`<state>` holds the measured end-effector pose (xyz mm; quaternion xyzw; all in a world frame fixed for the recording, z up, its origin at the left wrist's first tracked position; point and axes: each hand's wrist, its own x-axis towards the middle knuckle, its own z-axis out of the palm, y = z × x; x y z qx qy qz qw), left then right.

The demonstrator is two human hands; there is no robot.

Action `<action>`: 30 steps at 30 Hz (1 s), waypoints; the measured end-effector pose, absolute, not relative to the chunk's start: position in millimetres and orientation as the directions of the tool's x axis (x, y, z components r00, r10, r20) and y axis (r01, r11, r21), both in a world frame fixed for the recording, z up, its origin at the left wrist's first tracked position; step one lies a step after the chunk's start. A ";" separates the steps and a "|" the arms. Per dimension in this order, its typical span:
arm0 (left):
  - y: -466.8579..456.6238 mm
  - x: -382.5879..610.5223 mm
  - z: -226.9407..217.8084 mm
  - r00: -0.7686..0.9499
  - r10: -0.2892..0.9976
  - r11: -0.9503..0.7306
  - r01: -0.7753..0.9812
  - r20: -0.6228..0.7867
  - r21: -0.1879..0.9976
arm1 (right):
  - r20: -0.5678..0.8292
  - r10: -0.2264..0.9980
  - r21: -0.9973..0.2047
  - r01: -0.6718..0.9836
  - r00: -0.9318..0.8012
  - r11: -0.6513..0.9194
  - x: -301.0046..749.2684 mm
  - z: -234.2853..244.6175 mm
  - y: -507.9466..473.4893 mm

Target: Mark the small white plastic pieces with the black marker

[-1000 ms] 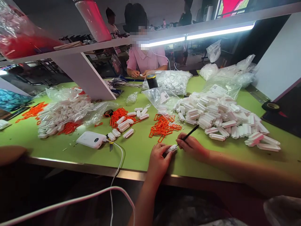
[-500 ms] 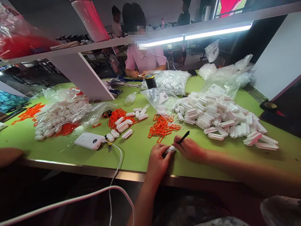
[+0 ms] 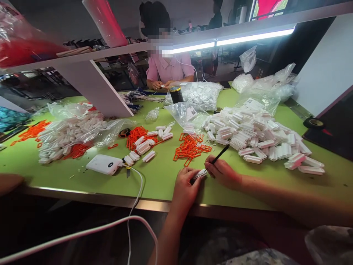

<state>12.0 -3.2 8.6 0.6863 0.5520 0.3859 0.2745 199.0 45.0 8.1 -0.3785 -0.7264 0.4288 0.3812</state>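
Near the table's front edge, my left hand (image 3: 186, 185) is closed around a white plastic connector housing (image 3: 200, 173) with rows of small holes. My right hand (image 3: 224, 172) pinches a thin black pen-like tool (image 3: 220, 154), its upper end leaning up to the right. The tool's lower end meets or comes very close to the housing; exact contact is too small to make out. Just beyond my hands lies a heap of orange plastic frames (image 3: 190, 150), with tiny white bits on it. A large pile of white housings (image 3: 248, 132) spreads to the right.
A white power bank (image 3: 104, 165) with a white cable (image 3: 141, 184) lies left of my hands. Further left are more orange frames (image 3: 138, 137) and a second housing pile (image 3: 68, 136). A black can (image 3: 176, 95) stands at the back, where a co-worker (image 3: 169, 71) sits facing me.
My right hand has shifted slightly, and the black tool's upper end has moved up and to the right, showing more of its length. My left hand keeps its hold on the housing.
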 end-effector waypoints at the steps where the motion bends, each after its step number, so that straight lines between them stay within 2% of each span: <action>1: -3.2 11.8 8.0 0.093 0.968 -0.244 0.552 0.232 0.797 | 0.223 0.874 -0.912 0.225 -0.432 0.344 198.9 8.4 45.1; 12: -3.1 13.3 8.2 0.078 0.975 -0.217 0.553 0.210 0.804 | 0.241 0.860 -0.865 0.303 -0.451 0.401 200.3 12.7 43.7; 18: -2.1 14.2 5.3 0.069 0.972 -0.226 0.545 0.225 0.808 | 0.303 0.830 -0.798 0.352 -0.468 0.490 197.5 6.0 46.4; 24: -1.7 13.0 3.0 0.076 0.968 -0.242 0.551 0.241 0.799 | 0.301 0.796 -0.734 0.405 -0.525 0.545 192.2 9.2 47.3; 27: -1.5 12.5 3.3 0.075 0.966 -0.246 0.559 0.247 0.792 | 0.267 0.799 -0.753 0.401 -0.538 0.521 193.2 12.2 45.8; 30: -1.3 12.3 3.7 0.083 0.965 -0.250 0.563 0.247 0.788 | 0.259 0.852 -0.828 0.349 -0.455 0.438 196.1 12.3 45.5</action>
